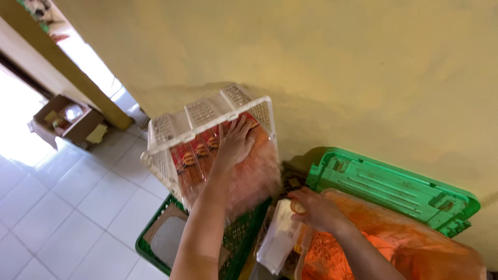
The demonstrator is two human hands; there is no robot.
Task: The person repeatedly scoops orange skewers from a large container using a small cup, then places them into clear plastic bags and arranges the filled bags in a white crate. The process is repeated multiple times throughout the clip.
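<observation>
A person's left hand (236, 141) lies flat, fingers spread, against clear packets (199, 158) of pale pink strands with red printed tops, pressing them into a tipped white plastic crate (171, 129), evidently so they do not slide out while the crate leans on its side. The hand grips nothing; it acts as a stopper, the palm against the packet fronts and the fingertips reaching the crate's upper rim. The crate rests at a slant above a dark green crate (150, 243) on the floor, its open face turned toward the camera, which leaves the packets standing on edge in a row.

To the right of the white crate, the right hand (316, 210) is partly curled, thumb and fingers closed loosely around the top of a small pale packet (277, 236) that hangs below it; whether the hold is firm cannot be told. Just beyond that hand lies a large clear bag (415, 243) of orange strands, and behind the bag a light green crate lid (394, 186) leans against the yellow wall (337, 62). Far left of the white crate, an open cardboard box (65, 122) sits on the white tiled floor (67, 207) near a bright doorway.
</observation>
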